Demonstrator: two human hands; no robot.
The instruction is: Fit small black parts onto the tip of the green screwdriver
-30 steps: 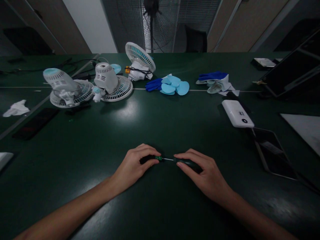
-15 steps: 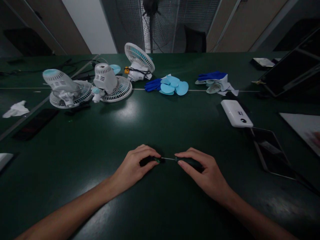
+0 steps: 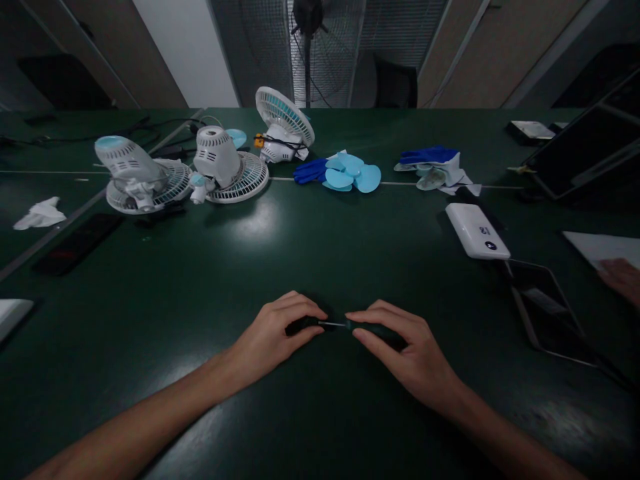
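My right hand (image 3: pixel 419 350) is closed round the dark green handle of a screwdriver (image 3: pixel 377 331), which lies nearly level just above or on the green table. Its thin metal shaft points left, towards my left hand (image 3: pixel 270 331). Between the thumb and fingers of that hand is a small dark object (image 3: pixel 301 325), whose kind I cannot make out. The screwdriver's tip reaches the left fingertips; whether it touches the dark object is too small to tell.
White fans (image 3: pixel 217 160) lie at the back left. Behind my hands are a light blue fan blade (image 3: pixel 353 172) and blue-white gloves (image 3: pixel 431 163). To the right are a white power bank (image 3: pixel 477 231), a phone (image 3: pixel 547 307) and another person's hand (image 3: pixel 620 277).
The whole view has shifted slightly. My two hands are a little closer together, and less of the screwdriver's shaft shows. At the right edge, the other person's hand has come further into view.
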